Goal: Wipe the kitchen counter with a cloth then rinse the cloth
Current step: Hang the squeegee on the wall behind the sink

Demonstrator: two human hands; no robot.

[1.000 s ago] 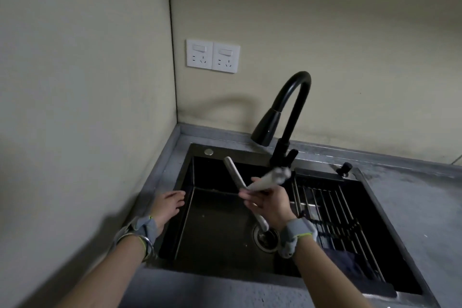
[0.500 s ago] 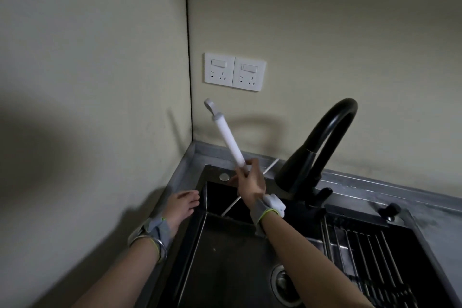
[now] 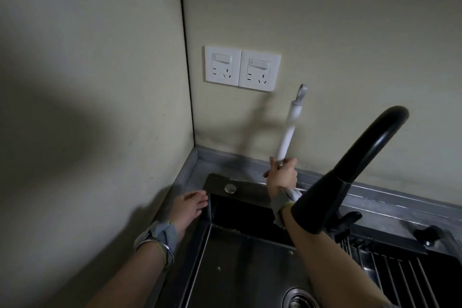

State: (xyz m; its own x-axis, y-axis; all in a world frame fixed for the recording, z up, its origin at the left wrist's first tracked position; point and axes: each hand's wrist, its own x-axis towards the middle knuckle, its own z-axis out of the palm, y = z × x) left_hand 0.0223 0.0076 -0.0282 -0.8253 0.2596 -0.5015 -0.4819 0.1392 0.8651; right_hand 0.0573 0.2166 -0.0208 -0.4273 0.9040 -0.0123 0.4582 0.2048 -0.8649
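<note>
Over the sink's back-left corner, the right hand is gripping a white tool handle, fingers curled round it, its far end pointing up at the wall, probably moving it out of the basin. The left hand is resting flat and relaxed on the sink's left rim, likely bracing. No cloth is showing. A black faucet is arching at the back edge, twin sockets above.
</note>
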